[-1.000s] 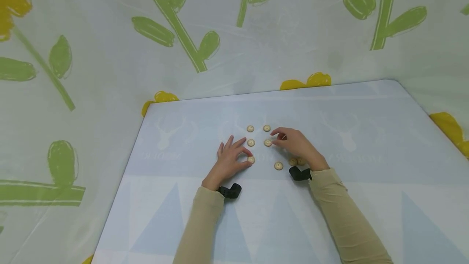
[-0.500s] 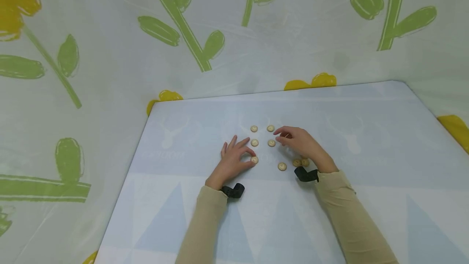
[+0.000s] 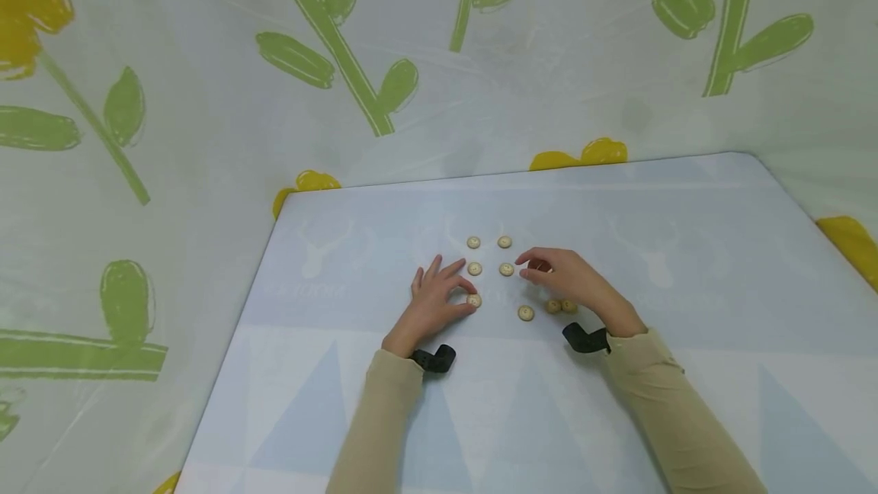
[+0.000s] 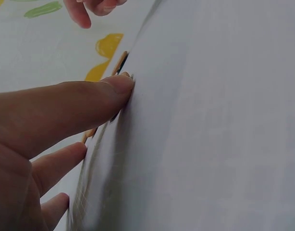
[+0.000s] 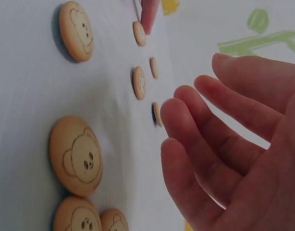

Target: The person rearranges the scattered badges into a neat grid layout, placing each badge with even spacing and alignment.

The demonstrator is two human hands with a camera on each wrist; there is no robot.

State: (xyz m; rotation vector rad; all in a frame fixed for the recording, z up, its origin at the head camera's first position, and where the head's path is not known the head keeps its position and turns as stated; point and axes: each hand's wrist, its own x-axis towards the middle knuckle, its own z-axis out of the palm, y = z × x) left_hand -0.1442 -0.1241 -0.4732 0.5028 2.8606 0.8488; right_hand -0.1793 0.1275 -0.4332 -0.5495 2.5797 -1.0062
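Note:
My left hand (image 3: 432,305) pinches a round wooden button (image 3: 474,301) against the tabletop between thumb and forefinger, its other fingers spread. In the left wrist view the thumb (image 4: 85,98) hides most of that button. To the right, my right hand (image 3: 569,277) hovers beside another wooden button (image 3: 506,270), fingers loosely bent and holding nothing. Bear faces are drawn on the buttons, as on a near button (image 5: 76,155) in the right wrist view. Two more buttons form the back row, a left one (image 3: 473,242) and a right one (image 3: 504,242); a further button (image 3: 475,269) lies by the left fingertips.
A single loose button (image 3: 525,313) lies between the hands. Two touching buttons (image 3: 560,306) lie under the right wrist, and the right wrist view shows several there. The pale patterned table (image 3: 535,418) has its far edge against a flower-print curtain (image 3: 480,113).
My right fingertips have come off the middle-row button, and the right hand has drawn back slightly toward me and to the right. The left hand keeps its pinch in the same place.

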